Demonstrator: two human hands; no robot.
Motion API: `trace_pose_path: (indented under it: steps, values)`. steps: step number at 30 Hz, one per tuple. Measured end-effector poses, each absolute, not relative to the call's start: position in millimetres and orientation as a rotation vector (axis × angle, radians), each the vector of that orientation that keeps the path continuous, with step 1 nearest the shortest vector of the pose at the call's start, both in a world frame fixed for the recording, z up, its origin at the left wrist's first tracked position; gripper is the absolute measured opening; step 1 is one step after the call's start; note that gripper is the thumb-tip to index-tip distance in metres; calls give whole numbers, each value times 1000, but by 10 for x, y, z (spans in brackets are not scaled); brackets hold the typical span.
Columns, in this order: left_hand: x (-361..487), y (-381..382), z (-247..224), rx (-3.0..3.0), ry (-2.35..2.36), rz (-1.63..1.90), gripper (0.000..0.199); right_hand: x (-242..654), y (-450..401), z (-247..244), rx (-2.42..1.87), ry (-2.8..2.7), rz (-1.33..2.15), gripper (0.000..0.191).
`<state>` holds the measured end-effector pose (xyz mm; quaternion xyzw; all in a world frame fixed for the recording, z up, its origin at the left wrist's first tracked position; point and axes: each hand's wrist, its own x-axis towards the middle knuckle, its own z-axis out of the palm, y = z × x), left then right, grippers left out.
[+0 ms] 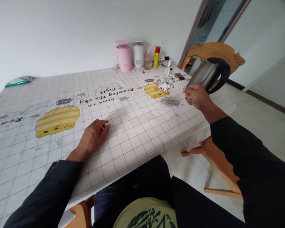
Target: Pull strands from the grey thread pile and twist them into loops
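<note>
While left hand (95,134) rests on checked tablecloth (133,126), white wall (61,31) rises behind.

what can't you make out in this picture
All in the head view:
- Right hand: its own curled fingers hide whether it grips anything.
- Kettle: its lower end is partly hidden behind that hand.
- Yellow can: any print is too small to read.
- Chair at lower left: cut off by the bottom edge, partly hidden by the table.
</note>
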<state>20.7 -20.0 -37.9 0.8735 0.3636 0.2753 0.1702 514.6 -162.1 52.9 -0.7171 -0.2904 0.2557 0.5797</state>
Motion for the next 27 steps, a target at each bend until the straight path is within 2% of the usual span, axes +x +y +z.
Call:
trace_pose_path:
  steps: [8,13,20,27]
  values:
    - [741,-466,-112,2662,669,859,41,4746,-1685,653,-2027,-1047,181,24]
    - [1600,-722,-24,2723,369,856,58,4576,-1679,622,-2087,-1300,80,27]
    - [2508,-959,-329,2963,349,429,62,4566,-1606,525,-2320,-1393,262,36]
    - [2797,-1078,-391,2935,439,388,48,4865,-1530,171,-2298,-1092,614,20]
